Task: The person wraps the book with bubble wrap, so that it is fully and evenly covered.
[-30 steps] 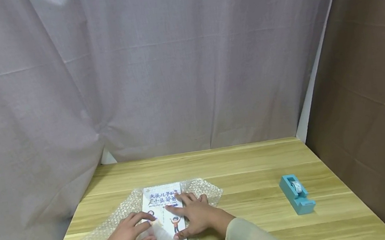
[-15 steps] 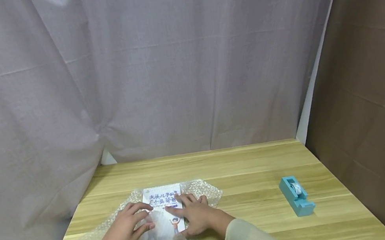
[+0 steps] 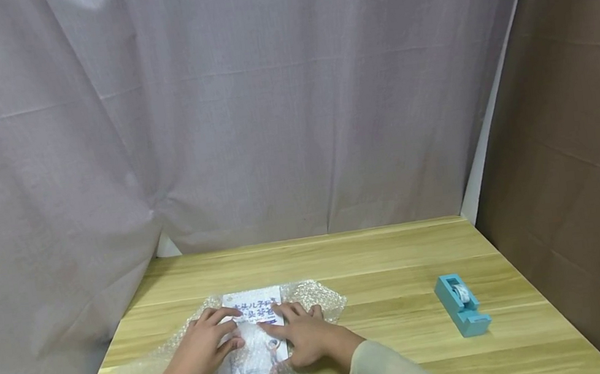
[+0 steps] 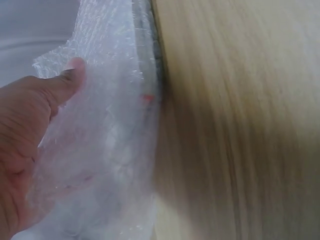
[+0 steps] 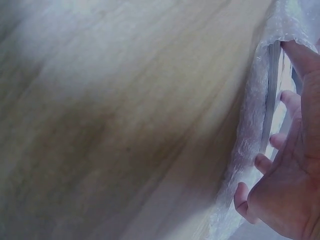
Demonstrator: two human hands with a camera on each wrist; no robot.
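A white book [image 3: 251, 297] with a printed cover lies on a sheet of bubble wrap [image 3: 324, 298]. A flap of the wrap is folded over the cover's near part, blurring the picture there. My left hand [image 3: 202, 349] holds this flap at the book's left side; in the left wrist view its thumb [image 4: 70, 80] lies on the wrap. With fingers spread, my right hand [image 3: 308, 334] rests on the book's right side, its thumb under the flap. The right wrist view shows the page edges [image 5: 272, 90] between wrap and fingers [image 5: 277, 140].
A blue tape dispenser [image 3: 462, 305] with a roll of clear tape stands to the right on the wooden table [image 3: 375, 258]. Grey curtains [image 3: 270, 122] hang behind the table, and a brown one [image 3: 579, 149] borders it on the right.
My left hand has moved forward and slightly right, drawing the wrap flap further over the cover. The right hand has stayed in place on the book.
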